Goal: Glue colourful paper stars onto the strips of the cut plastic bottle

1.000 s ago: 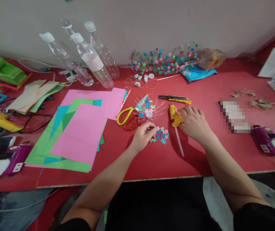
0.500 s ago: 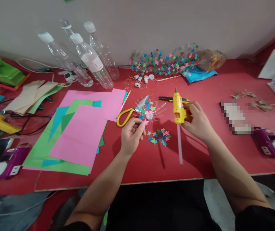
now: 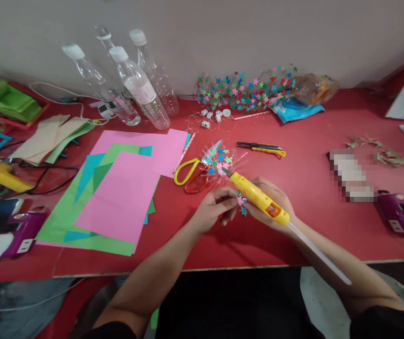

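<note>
Left hand (image 3: pixel 211 211): grip pinched, thumb and finger together on a pink star (image 3: pixel 241 200). Right hand (image 3: pixel 280 196): grip wrapped round the yellow glue gun (image 3: pixel 254 192), raised over the table (image 3: pixel 311 179), tip towards the star-dotted clear plastic piece (image 3: pixel 219 161); glue stick (image 3: pixel 320 251) juts from its rear.

Clear bottles (image 3: pixel 141 89) near grey wall (image 3: pixel 202 37); purple power adapter (image 3: pixel 395 211) far right.
</note>
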`<state>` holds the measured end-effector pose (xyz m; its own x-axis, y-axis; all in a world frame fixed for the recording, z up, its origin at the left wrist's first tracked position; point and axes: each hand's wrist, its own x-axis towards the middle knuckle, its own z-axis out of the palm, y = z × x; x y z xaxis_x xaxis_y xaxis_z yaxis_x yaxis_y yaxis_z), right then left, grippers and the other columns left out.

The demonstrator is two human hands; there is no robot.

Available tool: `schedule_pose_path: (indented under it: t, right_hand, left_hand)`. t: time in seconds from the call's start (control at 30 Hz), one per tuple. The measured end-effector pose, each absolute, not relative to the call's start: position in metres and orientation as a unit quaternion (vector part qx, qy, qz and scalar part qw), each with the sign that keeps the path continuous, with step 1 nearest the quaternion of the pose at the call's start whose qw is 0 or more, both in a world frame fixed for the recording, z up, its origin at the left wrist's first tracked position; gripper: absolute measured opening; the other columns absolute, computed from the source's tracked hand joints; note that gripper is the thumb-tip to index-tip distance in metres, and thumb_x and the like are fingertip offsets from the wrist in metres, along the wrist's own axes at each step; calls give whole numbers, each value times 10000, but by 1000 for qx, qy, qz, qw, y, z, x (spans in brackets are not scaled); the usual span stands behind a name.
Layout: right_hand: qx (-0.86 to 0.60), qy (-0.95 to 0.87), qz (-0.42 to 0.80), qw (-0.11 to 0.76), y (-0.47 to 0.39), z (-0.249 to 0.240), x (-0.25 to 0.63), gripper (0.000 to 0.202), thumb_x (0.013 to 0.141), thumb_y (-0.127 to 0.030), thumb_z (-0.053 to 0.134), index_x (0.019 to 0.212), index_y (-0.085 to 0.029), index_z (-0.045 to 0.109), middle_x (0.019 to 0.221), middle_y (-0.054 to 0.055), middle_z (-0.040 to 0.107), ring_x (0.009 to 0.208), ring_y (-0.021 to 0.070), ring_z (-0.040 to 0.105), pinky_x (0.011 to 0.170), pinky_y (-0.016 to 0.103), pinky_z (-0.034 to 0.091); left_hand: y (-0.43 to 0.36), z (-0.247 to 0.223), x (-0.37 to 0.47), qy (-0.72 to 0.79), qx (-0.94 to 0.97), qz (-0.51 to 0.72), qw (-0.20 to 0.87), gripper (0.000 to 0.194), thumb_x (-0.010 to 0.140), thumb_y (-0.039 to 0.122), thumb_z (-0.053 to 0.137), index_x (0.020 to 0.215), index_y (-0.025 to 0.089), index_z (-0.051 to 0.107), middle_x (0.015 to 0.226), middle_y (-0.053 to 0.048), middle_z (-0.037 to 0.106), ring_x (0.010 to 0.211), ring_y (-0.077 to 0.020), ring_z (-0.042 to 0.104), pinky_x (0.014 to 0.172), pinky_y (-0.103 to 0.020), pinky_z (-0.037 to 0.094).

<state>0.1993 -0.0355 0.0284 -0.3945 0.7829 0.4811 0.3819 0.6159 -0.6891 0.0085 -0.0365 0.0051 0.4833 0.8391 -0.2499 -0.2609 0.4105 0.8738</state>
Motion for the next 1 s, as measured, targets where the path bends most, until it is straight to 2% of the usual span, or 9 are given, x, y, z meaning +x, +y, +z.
schedule_pose_path:
  t: [0.17,0.33,0.43,0.63,0.77,0.9,1.0]
  right_hand:
    - [-348,-801,242,423,-39,32,195,55,894,-262,592,852,-227,587,839,45,652,733,164,635,643,290,533]
    - [-366,-793,242,423,-40,30,195,63,885,-238,593,826,-220,582,796,26,637,688,149,626,619,273,529]
    - [-347,-799,240,428,-39,27,196,25,885,-220,581,870,-211,599,834,34,645,727,152,633,645,276,532]
    - [-332,-808,235,427,-37,22,196,103,923,-308,555,896,-222,605,830,42,646,723,159,625,632,280,526]
    - [-375,-790,220,432,-36,20,196,79,886,-288,583,849,-221,562,813,32,639,702,153,614,625,277,510]
    - [-396,-779,220,433,-37,19,196,80,872,-258,567,805,-231,533,771,22,619,679,152,600,617,281,500]
    - [-407,-770,229,435,-38,20,194,79,868,-256,568,799,-233,538,750,16,617,663,151,601,610,282,500]
  left_hand:
    - [-38,6,11,321,372,295,820,232,741,365,678,723,163,567,482,56,477,364,-49,391,310,-162,257]
    - [-38,9,12,352,384,320,791,249,737,374,682,698,171,542,477,63,475,362,-45,390,318,-160,266]
    - [-38,10,12,356,361,326,798,244,731,360,669,677,175,521,447,67,458,339,-43,355,301,-161,226]
    - [-37,8,12,364,360,311,801,233,737,371,644,683,173,534,427,67,439,339,-51,338,304,-166,216]
    - [-39,9,14,395,436,348,730,270,800,447,600,768,182,554,500,56,493,382,-67,406,357,-183,309]
    - [-44,13,14,444,574,372,578,178,822,354,590,769,183,589,580,24,535,495,-90,484,482,-212,401]
    - [-47,13,14,439,645,384,495,126,821,304,596,800,182,621,643,-4,591,547,-108,517,547,-235,422]
